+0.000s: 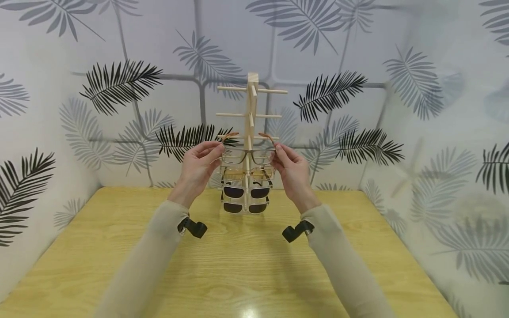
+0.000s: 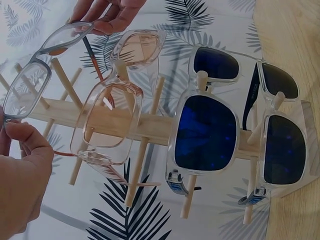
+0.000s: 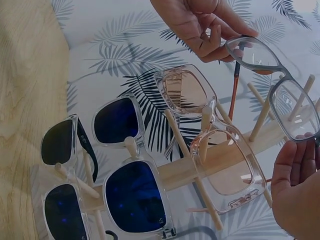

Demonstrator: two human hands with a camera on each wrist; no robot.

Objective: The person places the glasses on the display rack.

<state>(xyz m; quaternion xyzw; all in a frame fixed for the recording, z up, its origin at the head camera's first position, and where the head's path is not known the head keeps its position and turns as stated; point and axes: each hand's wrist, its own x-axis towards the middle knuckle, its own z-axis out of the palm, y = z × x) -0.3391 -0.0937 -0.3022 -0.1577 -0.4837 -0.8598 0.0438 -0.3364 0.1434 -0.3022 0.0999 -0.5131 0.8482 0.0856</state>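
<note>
Both hands hold clear-lens eyeglasses (image 1: pixel 233 157) with a grey frame and orange temple tips, in front of a wooden display stand (image 1: pixel 252 95). My left hand (image 1: pixel 200 165) pinches one side near the hinge between thumb and fingers. On the other side my right hand (image 1: pixel 292 170) grips the frame the same way. The temples point back toward the stand's third row of pegs. Just below, peach-tinted glasses (image 2: pixel 107 117) rest on the stand. Under them hang blue-black sunglasses (image 2: pixel 206 132), then a lowest pair of dark sunglasses (image 2: pixel 284 150), both with clear frames.
The stand is at the back of a yellow wood-grain table (image 1: pixel 246 265), close to a leaf-patterned backdrop (image 1: pixel 234 35). Two upper rows of pegs (image 1: pixel 272 91) stick out bare above the hands. Black wrist cameras (image 1: pixel 195 228) sit on both sleeves.
</note>
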